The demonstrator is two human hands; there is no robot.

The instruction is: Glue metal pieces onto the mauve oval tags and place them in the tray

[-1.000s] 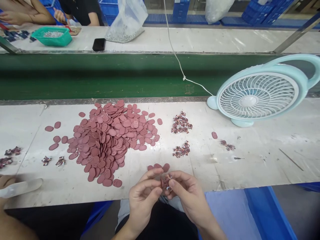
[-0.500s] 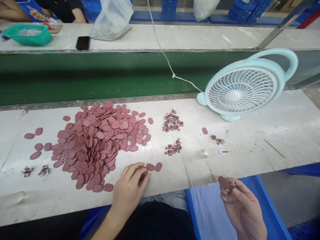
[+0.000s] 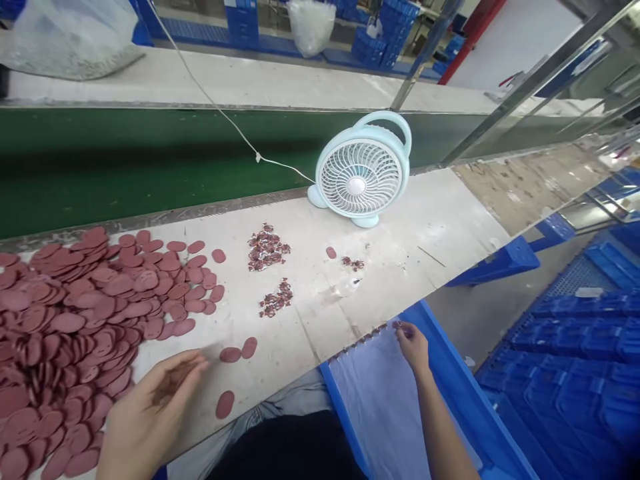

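Beside the big pile of reddish-brown oval discs [image 3: 120, 283], my left hand [image 3: 150, 407] hovers over the table with curled fingers; whether anything is in it is hidden. Two loose discs [image 3: 230, 355] lie just beyond its fingertips and another disc [image 3: 225, 404] lies near the table's front edge. My right hand [image 3: 413, 343] pinches a small dark piece [image 3: 397, 325] at the far edge of a white sheet in a blue tray [image 3: 435, 327]. A row of similar small pieces [image 3: 367, 335] runs along that sheet edge, left of my fingers.
Small clusters of dark, shiny pieces [image 3: 267, 248] lie mid-table, with a single disc [image 3: 331, 253] farther right. A light-blue fan [image 3: 363, 175] stands at the back, its white cord [image 3: 215, 103] rising left. Blue crates [image 3: 575, 360] stack at the right.
The view has swung right. My right hand has moved from holding a disc and small piece above the tray to the sheet's far edge. My left hand has left the loose discs; one now lies nearer the front edge.
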